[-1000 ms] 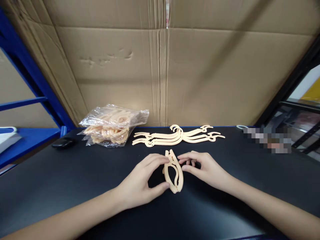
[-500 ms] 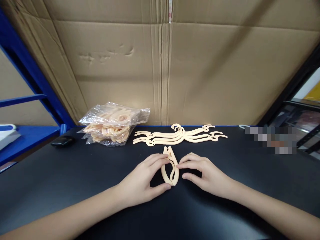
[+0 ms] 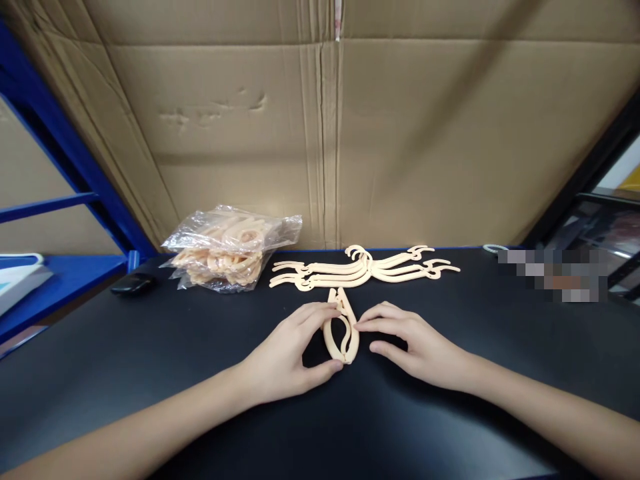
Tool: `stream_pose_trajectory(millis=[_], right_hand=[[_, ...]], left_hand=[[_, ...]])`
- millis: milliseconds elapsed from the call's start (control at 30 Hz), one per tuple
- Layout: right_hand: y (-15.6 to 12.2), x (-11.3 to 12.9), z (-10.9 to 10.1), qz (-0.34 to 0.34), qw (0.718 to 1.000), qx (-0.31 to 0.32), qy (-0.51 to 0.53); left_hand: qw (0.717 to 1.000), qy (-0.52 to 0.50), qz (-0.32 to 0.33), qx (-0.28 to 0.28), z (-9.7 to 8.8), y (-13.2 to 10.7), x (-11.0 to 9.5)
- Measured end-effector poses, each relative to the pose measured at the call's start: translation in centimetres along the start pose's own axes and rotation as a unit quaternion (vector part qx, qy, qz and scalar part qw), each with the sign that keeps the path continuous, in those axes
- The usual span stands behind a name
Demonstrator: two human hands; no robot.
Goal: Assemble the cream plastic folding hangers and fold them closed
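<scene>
A cream plastic folding clothes hanger (image 3: 355, 343) lies on the black table in front of me, its two arms folded together and its hook curled between them. My left hand (image 3: 287, 353) holds it from the left, thumb at the bottom joint and fingertips near the top of the arms. On the other side, my right hand (image 3: 417, 343) rests its fingertips against the right arm, with the thumb spread away from it. Just beyond lie several unfolded hangers (image 3: 340, 275), nested together with their hooks pointing away from me.
Clear plastic bags of folded hangers (image 3: 225, 250) are piled at the back left. A black computer mouse (image 3: 133, 284) sits left of them. Cardboard (image 3: 240, 153) walls off the back of the table (image 3: 150, 373). A blue metal frame (image 3: 107, 193) stands on the left, black shelving on the right.
Both hands stay at the folded hanger in nearly the same pose. The whole view has shifted slightly, and my right thumb sits a little farther from the hanger.
</scene>
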State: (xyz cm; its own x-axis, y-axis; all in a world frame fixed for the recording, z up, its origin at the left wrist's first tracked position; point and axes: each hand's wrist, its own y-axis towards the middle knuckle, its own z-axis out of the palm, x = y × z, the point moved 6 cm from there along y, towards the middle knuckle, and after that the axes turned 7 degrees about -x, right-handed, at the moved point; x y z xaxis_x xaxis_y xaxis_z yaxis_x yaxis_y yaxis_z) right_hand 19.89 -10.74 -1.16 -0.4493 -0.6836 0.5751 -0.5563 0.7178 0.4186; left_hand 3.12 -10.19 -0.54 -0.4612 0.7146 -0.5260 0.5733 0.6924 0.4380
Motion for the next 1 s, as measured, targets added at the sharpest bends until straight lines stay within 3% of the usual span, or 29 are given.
stream_pose_trajectory(millis=[167, 400, 567, 1000], right_hand=[[0.1, -0.7, -0.5, -0.006, 1.000, -0.019, 0.008], [0.4, -2.3, -1.8, -0.020, 1.000, -0.010, -0.012], [0.5, -2.4, -1.9, -0.035, 0.999, 0.012, -0.008], [0.4, -2.5, -1.8, -0.044, 0.999, 0.016, -0.015]], left_hand=[[0.999, 0.030, -0.013, -0.041, -1.1, 0.4, 0.3], [0.990, 0.129, 0.000, -0.064, -3.4, 1.3, 3.8], [0.985, 0.166, 0.010, -0.041, -3.1, 1.1, 5.0], [0.980, 0.193, 0.031, -0.040, -2.8, 1.0, 4.8]])
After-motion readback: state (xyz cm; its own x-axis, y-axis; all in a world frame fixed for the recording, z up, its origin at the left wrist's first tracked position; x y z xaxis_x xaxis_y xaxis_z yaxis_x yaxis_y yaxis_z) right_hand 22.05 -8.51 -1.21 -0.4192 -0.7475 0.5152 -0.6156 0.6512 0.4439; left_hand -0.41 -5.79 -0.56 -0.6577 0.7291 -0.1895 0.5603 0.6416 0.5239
